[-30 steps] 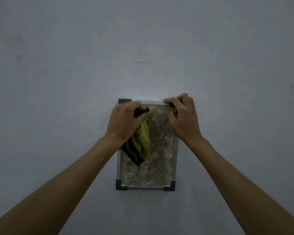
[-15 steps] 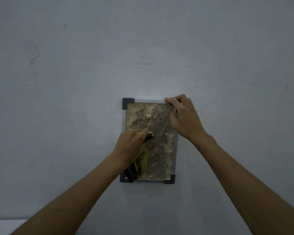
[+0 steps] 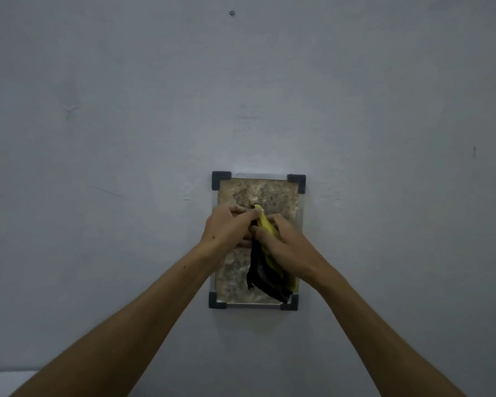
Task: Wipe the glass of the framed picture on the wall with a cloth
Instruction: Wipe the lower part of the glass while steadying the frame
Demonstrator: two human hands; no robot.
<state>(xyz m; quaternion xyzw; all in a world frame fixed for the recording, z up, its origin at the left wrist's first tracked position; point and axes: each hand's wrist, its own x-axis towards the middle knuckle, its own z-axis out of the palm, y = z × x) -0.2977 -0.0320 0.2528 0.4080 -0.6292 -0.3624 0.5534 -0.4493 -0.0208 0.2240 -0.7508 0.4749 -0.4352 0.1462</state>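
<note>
A small framed picture point(image 3: 272, 193) with dark corner pieces and a mottled brown image hangs on the grey wall. In front of its middle, both hands meet on a yellow and black cloth point(image 3: 265, 270). My left hand point(image 3: 226, 227) pinches the cloth's upper end, and my right hand point(image 3: 281, 242) grips it just below, fingers curled round the fabric. The cloth's black lower part hangs down to the frame's bottom right corner. The hands hide the centre of the glass.
The plain grey wall point(image 3: 126, 138) fills the view. A small dark screw or hole point(image 3: 232, 13) sits high above the frame. A pale strip shows at the bottom left edge point(image 3: 9, 379).
My right hand has let go of the frame's top right corner and come down onto the cloth. My left hand has shifted toward the middle of the glass with the cloth.
</note>
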